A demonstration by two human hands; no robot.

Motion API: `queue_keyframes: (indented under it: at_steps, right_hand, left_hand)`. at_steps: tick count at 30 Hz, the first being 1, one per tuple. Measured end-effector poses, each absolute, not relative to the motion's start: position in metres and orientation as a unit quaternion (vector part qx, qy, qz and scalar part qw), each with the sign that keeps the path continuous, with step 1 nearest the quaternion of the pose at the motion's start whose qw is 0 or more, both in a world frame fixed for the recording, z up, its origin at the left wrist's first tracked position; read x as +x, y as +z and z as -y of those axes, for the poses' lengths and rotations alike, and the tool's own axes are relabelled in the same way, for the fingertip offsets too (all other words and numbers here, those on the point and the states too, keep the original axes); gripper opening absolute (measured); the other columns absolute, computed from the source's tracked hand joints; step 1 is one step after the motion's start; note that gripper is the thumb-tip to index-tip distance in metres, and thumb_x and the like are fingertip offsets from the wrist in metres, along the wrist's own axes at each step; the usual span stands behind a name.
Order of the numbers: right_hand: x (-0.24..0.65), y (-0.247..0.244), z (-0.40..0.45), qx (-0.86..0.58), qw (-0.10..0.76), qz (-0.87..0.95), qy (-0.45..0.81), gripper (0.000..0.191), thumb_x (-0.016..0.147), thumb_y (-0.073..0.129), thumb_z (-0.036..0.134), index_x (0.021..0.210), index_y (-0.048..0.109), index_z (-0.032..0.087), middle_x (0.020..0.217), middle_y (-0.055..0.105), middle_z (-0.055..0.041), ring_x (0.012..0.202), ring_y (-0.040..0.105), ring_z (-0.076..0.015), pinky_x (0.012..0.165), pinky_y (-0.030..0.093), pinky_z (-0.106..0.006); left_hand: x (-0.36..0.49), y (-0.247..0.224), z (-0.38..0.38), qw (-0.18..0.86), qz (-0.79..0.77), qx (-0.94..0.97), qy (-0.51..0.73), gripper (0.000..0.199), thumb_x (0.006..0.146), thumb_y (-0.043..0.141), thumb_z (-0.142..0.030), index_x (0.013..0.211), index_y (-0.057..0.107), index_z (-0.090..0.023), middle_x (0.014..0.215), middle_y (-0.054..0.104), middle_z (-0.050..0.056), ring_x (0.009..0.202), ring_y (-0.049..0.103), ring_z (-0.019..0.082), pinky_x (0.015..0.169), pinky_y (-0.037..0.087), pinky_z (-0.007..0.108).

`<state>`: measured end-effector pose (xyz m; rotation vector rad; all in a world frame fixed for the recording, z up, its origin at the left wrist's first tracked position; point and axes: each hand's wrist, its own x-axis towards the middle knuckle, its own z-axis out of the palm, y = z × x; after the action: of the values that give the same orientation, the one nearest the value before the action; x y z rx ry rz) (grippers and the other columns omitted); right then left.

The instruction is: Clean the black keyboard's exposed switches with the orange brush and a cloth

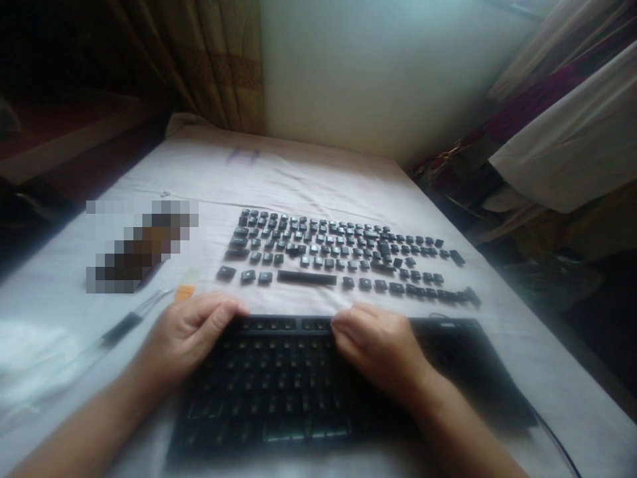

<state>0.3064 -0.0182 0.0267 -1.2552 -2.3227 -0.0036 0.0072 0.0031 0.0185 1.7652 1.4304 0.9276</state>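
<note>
A black keyboard base (pixel 279 378) without its keycaps lies at the near side of the white cloth. My left hand (pixel 192 328) is closed on its top left edge, thumb and fingers pressed together. Farther right, my right hand (pixel 375 342) is curled over the top edge near the middle, fingers bent in. Beyond the base, many loose black keycaps (pixel 313 249) are laid out in keyboard-like rows. The long space bar (pixel 306 277) sits in the front row.
Left of the keycaps lies a blurred-out item (pixel 144 249). A small orange piece (pixel 184 292) and a dark slim tool (pixel 122 327) are near my left hand. A cable (pixel 555 441) runs off at the right. Curtains (pixel 219 66) and hanging cloths (pixel 572 139) flank the wall.
</note>
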Motion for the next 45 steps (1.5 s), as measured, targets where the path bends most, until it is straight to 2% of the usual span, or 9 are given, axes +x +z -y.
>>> queue_keyframes:
  at_steps: [3, 22, 32, 39, 45]
  right_hand:
    - [0.306, 0.0255, 0.0178, -0.465, 0.25, 0.849, -0.009, 0.021, 0.088, 0.054, 0.012, 0.072, 0.067, 0.02, 0.062, 0.064, 0.0007, 0.052, 0.057, -0.0113, 0.055, 0.041, -0.02]
    - [0.3082, 0.0241, 0.018, -0.474, 0.245, 0.846, 0.003, 0.019, 0.088, 0.057, 0.014, 0.074, 0.069, 0.02, 0.064, 0.068, -0.0004, 0.054, 0.063, -0.0129, 0.056, 0.045, -0.021]
    - [0.3059, 0.0281, 0.0181, -0.468, 0.244, 0.849, -0.019, 0.023, 0.088, 0.054, 0.014, 0.07, 0.067, 0.02, 0.061, 0.065, 0.0005, 0.051, 0.059, -0.0114, 0.054, 0.041, -0.02]
    - [0.3077, 0.0252, 0.0193, -0.472, 0.251, 0.845, 0.003, 0.02, 0.088, 0.056, 0.015, 0.073, 0.068, 0.02, 0.063, 0.067, -0.0001, 0.052, 0.062, -0.0124, 0.055, 0.043, -0.021]
    - [0.3119, 0.0321, 0.0177, -0.469, 0.282, 0.837, 0.028, 0.019, 0.088, 0.055, 0.013, 0.076, 0.068, 0.019, 0.066, 0.07, -0.001, 0.056, 0.066, -0.0131, 0.058, 0.048, -0.021]
  left_hand:
    - [0.0041, 0.0141, -0.0045, 0.331, -0.538, 0.692, 0.35, 0.044, 0.088, 0.055, -0.061, 0.081, 0.078, -0.025, 0.084, 0.081, 0.003, 0.082, 0.074, 0.022, 0.079, 0.059, 0.028]
    - [0.0087, 0.0196, -0.0005, 0.342, -0.557, 0.671, 0.351, 0.04, 0.09, 0.056, -0.059, 0.082, 0.077, -0.026, 0.087, 0.08, 0.001, 0.086, 0.073, 0.021, 0.083, 0.058, 0.026]
    - [0.0072, 0.0176, -0.0015, 0.332, -0.55, 0.679, 0.355, 0.041, 0.088, 0.058, -0.061, 0.08, 0.078, -0.026, 0.085, 0.081, 0.001, 0.083, 0.074, 0.02, 0.08, 0.058, 0.025]
    - [0.0071, 0.0184, -0.0075, 0.29, -0.508, 0.719, 0.376, 0.031, 0.089, 0.058, -0.045, 0.077, 0.079, -0.026, 0.079, 0.081, 0.0, 0.074, 0.077, 0.017, 0.069, 0.06, 0.021]
    - [0.008, 0.0218, -0.0073, 0.276, -0.503, 0.726, 0.38, 0.027, 0.088, 0.058, -0.039, 0.077, 0.079, -0.027, 0.078, 0.081, -0.001, 0.072, 0.077, 0.015, 0.068, 0.06, 0.018]
